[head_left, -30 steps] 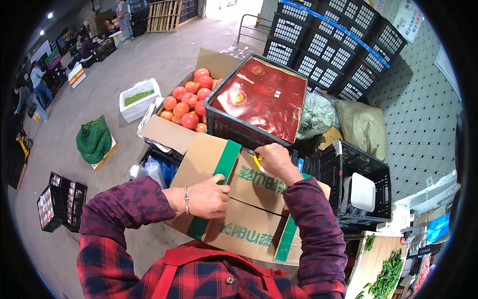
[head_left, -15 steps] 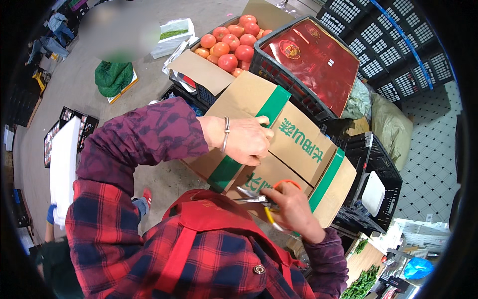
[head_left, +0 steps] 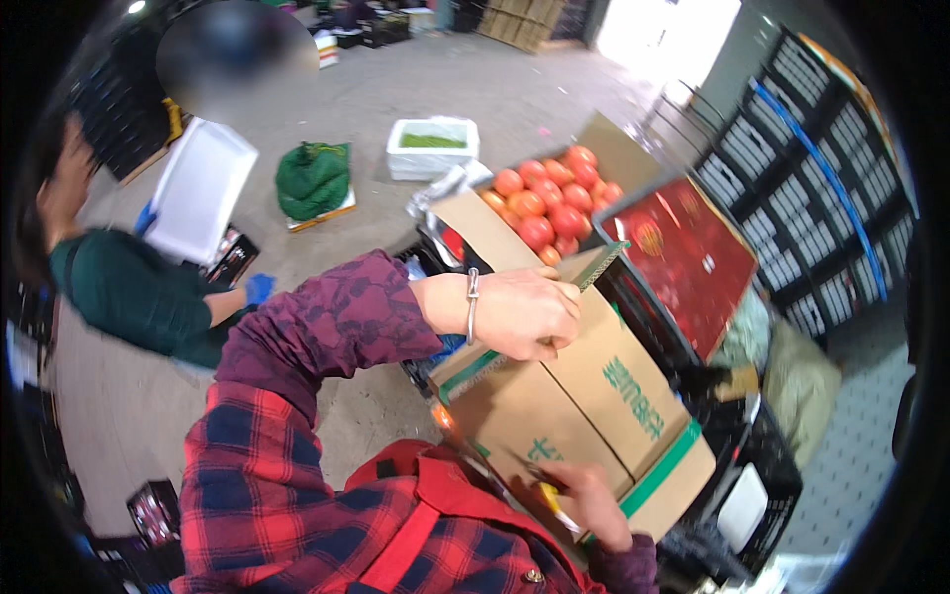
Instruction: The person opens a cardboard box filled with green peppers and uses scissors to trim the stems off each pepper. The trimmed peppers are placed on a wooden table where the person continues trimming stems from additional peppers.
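A brown cardboard box (head_left: 569, 396) with green print lies in front of me, a band of green tape (head_left: 665, 465) across its right end. My left hand (head_left: 524, 312) is closed on the taped flap at the box's left end, which now stands raised along its edge. Green tape shows on both sides of my fingers. Low over the near side of the box, my right hand (head_left: 594, 505) holds scissors (head_left: 552, 503) with a yellow handle. Their blades are blurred, pointing left, and I cannot tell whether they touch the box.
Beyond the box stand an open carton of tomatoes (head_left: 539, 198) and a black crate lined with red plastic (head_left: 683, 262). Tall black crates (head_left: 831, 178) rise at right. Leftward, a person in green (head_left: 139, 297) holds a white foam box (head_left: 203, 188). A green net sack (head_left: 315, 180) lies on the floor.
The box's left end flap has come up in my left hand. My right hand with the scissors has moved lower, towards the box's near edge. The view has swung up and left.
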Demonstrator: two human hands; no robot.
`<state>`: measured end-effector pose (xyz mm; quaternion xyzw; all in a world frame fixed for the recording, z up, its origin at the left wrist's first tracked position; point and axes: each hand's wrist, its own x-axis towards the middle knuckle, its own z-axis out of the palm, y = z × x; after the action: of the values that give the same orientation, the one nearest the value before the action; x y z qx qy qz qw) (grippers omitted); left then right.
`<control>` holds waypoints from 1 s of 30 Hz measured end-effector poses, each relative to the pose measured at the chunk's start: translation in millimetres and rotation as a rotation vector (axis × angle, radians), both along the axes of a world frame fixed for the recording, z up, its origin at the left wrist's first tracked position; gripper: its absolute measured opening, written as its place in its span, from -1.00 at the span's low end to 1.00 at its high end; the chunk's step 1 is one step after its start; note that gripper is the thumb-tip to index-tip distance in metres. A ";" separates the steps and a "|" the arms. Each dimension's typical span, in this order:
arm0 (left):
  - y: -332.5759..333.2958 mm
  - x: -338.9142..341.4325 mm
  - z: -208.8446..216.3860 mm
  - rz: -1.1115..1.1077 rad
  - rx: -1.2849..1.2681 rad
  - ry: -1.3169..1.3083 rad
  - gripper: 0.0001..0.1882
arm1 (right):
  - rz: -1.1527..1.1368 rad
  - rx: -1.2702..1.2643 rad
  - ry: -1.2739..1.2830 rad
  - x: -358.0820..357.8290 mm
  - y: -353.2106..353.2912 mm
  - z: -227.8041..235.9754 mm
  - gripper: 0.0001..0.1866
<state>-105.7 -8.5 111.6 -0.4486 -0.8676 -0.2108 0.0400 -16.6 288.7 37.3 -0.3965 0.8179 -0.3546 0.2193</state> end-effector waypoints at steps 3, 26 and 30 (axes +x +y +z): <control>-64.7 -1.3 -3.6 0.172 0.066 0.139 -0.70 | -0.314 0.010 -0.050 -1.4 36.1 -1.7 -0.70; -49.0 -11.3 -173.5 0.442 0.653 -1.023 -0.42 | -0.261 0.711 0.206 -23.5 128.6 -2.5 -0.62; -37.4 -11.9 -174.9 0.507 0.673 -1.022 -0.51 | -0.304 0.690 0.252 -20.8 130.2 -7.5 -0.76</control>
<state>-117.6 -46.0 -63.3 -0.0370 -0.7430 -0.6406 -0.1902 -37.4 418.9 29.8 -0.2144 0.9588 -0.0357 0.1827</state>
